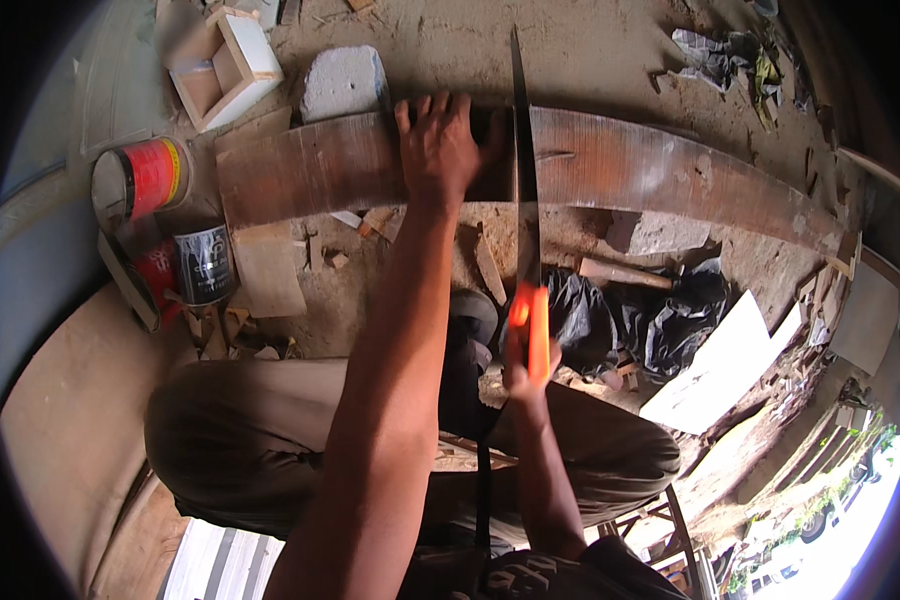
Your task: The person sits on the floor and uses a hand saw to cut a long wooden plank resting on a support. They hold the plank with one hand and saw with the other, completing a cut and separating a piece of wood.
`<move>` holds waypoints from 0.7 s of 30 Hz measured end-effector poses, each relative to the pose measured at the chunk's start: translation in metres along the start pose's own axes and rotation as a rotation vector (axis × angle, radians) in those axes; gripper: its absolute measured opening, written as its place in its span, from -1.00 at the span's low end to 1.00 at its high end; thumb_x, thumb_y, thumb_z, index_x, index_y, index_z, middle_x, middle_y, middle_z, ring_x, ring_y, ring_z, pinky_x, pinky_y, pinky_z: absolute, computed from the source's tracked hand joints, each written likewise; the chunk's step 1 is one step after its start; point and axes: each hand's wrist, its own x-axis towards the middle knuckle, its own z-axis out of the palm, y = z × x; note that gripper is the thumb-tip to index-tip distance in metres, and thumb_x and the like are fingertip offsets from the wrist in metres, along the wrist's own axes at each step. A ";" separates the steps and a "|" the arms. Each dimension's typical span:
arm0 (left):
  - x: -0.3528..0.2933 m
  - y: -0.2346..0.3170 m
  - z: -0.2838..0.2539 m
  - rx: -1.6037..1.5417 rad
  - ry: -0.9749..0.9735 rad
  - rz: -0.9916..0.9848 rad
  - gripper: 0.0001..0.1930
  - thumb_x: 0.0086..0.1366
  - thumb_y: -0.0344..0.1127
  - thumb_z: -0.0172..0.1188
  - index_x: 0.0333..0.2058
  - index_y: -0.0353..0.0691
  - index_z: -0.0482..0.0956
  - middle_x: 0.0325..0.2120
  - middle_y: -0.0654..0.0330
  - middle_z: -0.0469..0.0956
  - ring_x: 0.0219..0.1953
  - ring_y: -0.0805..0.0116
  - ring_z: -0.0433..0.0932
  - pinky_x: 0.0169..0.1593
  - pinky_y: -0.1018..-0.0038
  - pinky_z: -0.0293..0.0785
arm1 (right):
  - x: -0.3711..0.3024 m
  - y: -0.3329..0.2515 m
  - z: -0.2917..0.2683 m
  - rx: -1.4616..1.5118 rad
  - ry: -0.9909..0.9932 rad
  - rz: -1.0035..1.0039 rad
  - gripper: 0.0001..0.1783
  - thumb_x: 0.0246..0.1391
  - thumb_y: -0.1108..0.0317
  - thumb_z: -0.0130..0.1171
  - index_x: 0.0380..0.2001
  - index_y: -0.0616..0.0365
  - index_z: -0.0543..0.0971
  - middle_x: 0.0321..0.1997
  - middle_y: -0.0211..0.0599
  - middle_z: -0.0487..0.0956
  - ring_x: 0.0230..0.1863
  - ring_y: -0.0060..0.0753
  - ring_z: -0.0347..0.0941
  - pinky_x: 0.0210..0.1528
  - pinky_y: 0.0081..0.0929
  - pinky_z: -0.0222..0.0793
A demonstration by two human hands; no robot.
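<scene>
Near the board (pixel 315 172), black can (pixel 203 268)

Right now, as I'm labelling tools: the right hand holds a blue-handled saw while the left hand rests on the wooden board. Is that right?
Not quite: in the head view the saw has an orange handle, not a blue one. The right hand does hold it, and the left hand rests on the wooden board.

I lose part of the right hand (pixel 523 380) behind the orange saw handle (pixel 539 335) mid-frame; the lower edge cuts off the left forearm (pixel 380 440).
</scene>
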 end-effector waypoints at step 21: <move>0.000 0.011 -0.003 -0.003 -0.018 0.025 -0.50 0.23 0.19 0.04 -0.28 -0.19 0.59 -0.27 0.09 0.57 -0.11 0.18 0.51 0.19 0.15 0.15 | 0.072 0.005 0.013 -0.011 -0.041 -0.045 -0.89 0.09 0.52 0.06 -0.51 0.27 0.46 -0.67 -0.58 0.35 -0.63 -0.76 0.20 -0.58 -0.68 0.15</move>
